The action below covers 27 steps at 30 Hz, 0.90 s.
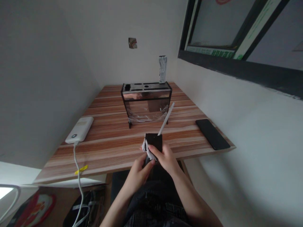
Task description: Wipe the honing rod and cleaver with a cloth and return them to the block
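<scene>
Slanting lengthwise, white stick [166, 119] points away, rightward, beyond black block [155, 139].

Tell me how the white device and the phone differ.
The white device is pale, while the phone is black.
The white device looks thick; the phone looks thin.
A cable runs from the white device; none shows at the phone.
Both lie flat on the table.

No legible text; green lettering [222, 53], on window frame [213, 63], too blurred
</scene>
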Motion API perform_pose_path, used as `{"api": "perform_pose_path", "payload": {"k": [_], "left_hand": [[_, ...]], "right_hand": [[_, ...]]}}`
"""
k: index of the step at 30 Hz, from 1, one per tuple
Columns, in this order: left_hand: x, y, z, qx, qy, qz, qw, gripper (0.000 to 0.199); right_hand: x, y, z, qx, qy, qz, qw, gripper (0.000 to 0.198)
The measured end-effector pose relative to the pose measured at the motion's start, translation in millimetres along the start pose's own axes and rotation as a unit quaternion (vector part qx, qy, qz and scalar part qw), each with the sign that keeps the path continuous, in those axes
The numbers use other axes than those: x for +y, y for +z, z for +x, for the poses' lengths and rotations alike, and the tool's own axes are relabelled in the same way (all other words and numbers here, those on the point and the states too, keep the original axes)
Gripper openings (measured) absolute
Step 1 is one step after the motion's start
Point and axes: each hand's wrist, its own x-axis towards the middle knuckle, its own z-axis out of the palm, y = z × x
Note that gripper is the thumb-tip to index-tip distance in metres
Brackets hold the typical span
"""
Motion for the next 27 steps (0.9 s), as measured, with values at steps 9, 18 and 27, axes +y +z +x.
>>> {"api": "perform_pose_path", "payload": {"k": [9,18,27], "left_hand": [[-3,1,0,-0.008,0.007,0.018,1.0,0.035],[-9,0,-1,-0.003,0.043,0.04,0.998,0.033],[-14,1,-4,-0.023,0.036,0.105,0.994,0.033]], "right_hand": [[8,-5,1,-0.016,0.023,0.017,0.999,0.033],[8,-4,-1,0.028,0.015,0.032,0.999,0.033],[14,-22,3,0.135,0.007,0.054,0.989,0.035]]}}
